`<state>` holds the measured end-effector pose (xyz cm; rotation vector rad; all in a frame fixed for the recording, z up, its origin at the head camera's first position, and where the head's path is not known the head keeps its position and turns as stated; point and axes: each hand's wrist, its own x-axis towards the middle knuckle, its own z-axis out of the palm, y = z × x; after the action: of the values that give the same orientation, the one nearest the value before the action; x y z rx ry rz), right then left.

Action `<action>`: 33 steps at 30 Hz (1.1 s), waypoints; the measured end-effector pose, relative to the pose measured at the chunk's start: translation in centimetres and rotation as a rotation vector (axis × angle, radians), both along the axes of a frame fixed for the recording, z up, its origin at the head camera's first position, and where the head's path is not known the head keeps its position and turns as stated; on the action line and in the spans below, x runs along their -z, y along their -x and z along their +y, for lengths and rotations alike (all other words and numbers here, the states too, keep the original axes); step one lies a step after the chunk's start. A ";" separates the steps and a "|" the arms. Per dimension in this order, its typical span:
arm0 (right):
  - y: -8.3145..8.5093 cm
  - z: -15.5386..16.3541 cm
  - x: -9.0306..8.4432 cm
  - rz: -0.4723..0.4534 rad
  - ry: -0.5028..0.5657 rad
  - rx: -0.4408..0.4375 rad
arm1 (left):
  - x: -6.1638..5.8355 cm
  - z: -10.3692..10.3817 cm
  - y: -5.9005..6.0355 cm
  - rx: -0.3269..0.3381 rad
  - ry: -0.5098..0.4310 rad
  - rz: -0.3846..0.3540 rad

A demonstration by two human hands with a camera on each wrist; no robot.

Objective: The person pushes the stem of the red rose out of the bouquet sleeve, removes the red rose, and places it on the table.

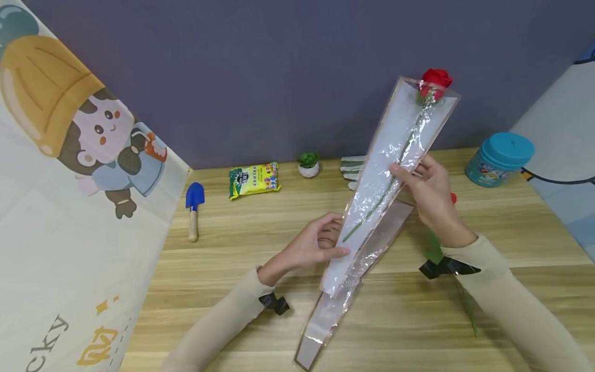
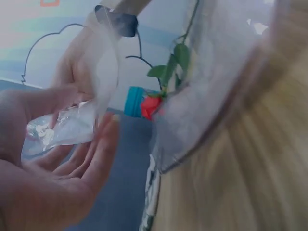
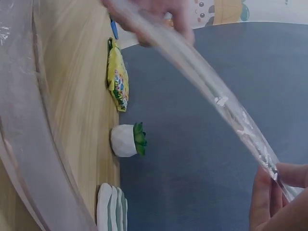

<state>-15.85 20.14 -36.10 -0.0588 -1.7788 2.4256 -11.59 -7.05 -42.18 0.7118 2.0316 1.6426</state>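
Observation:
A red rose [image 1: 436,83] stands in a long, tapering flower sleeve [image 1: 378,160] with a clear front and pinkish edges. Its bloom is at the wide upper opening, and the green stem runs down inside. My right hand [image 1: 433,199] pinches the sleeve's right edge about midway, thumb on the front. Lower down, my left hand [image 1: 309,242] holds the left side between thumb and fingers. Beneath, a second flower sleeve [image 1: 321,318] lies on the table. Another red rose [image 2: 150,107] lies by my right forearm, partly hidden in the head view.
Along the back of the wooden table [image 1: 232,289] are a blue trowel [image 1: 194,196], a yellow packet [image 1: 254,180], a small potted succulent [image 1: 308,164] and a striped item [image 1: 351,168]. A teal lidded tub [image 1: 499,157] stands at the right. Behind rises a dark wall [image 1: 232,77].

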 end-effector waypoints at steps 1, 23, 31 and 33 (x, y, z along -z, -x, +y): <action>0.0 -0.1 0.0 -0.003 -0.011 -0.003 | -0.1 0.2 0.2 -0.023 -0.022 0.006; 0.0 -0.3 0.5 -0.052 -0.119 -0.020 | -1.0 1.5 0.9 -0.078 0.005 -0.052; 0.1 -0.1 0.3 -0.049 -0.116 -0.022 | -0.8 1.5 0.8 -0.084 0.016 -0.030; 0.0 -0.1 0.3 -0.048 -0.119 -0.027 | -0.8 1.4 0.8 -0.082 0.015 -0.023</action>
<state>-15.90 20.08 -36.41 -0.0815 -1.9533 2.3496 -12.36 -5.62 -41.43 0.6094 2.0801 1.6715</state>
